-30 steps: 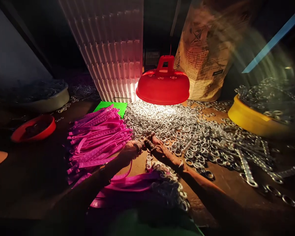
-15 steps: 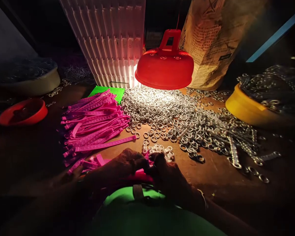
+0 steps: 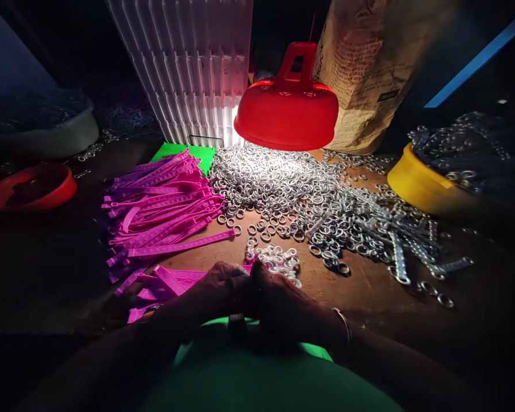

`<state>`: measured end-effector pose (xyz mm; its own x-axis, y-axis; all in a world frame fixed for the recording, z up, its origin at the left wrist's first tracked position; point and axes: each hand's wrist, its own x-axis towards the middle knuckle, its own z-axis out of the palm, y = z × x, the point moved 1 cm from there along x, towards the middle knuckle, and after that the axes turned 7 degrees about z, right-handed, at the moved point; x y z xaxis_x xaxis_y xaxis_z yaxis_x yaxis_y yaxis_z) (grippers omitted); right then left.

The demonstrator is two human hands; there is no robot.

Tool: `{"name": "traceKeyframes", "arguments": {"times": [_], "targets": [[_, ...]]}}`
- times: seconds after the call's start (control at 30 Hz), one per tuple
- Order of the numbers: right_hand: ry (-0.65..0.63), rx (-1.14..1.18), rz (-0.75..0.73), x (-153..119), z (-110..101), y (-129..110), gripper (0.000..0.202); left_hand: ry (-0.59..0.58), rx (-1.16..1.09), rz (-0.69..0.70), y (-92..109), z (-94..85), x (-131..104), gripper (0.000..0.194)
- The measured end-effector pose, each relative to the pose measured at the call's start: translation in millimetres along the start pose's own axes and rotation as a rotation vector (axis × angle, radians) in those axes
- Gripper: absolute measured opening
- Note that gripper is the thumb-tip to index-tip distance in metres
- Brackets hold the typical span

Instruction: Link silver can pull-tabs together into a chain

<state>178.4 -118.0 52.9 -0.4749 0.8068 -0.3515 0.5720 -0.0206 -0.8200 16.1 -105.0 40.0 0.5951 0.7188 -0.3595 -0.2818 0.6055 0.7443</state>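
Magenta straps (image 3: 165, 219), flat, narrow and marked with a repeating pattern, lie piled on the counter (image 3: 339, 297) at center left. Silver rings (image 3: 274, 177) border them on the right. Left hand (image 3: 221, 286) and right hand (image 3: 278, 297) meet at lower center, both curled; shadow prevents telling what they grip.
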Motion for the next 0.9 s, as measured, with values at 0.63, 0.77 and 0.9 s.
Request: {"name": "traceKeyframes", "arguments": {"times": [0.63, 0.77, 0.9], "targets": [[0.339, -0.633, -0.394, 3, -25, 18, 0.020, 0.287, 1.100, -0.029, 24, -77.0, -47, 0.024], [0.589, -0.607, -0.470, 8, -35, 26, 0.026, 0.402, 1.098, 0.139, 43, -96.5, -29, 0.024], [0.728, -0.554, -0.333, 15, -41, 62, 0.029, 0.620, 1.444, 0.384, 76, -114.2, 10, 0.031]]}}
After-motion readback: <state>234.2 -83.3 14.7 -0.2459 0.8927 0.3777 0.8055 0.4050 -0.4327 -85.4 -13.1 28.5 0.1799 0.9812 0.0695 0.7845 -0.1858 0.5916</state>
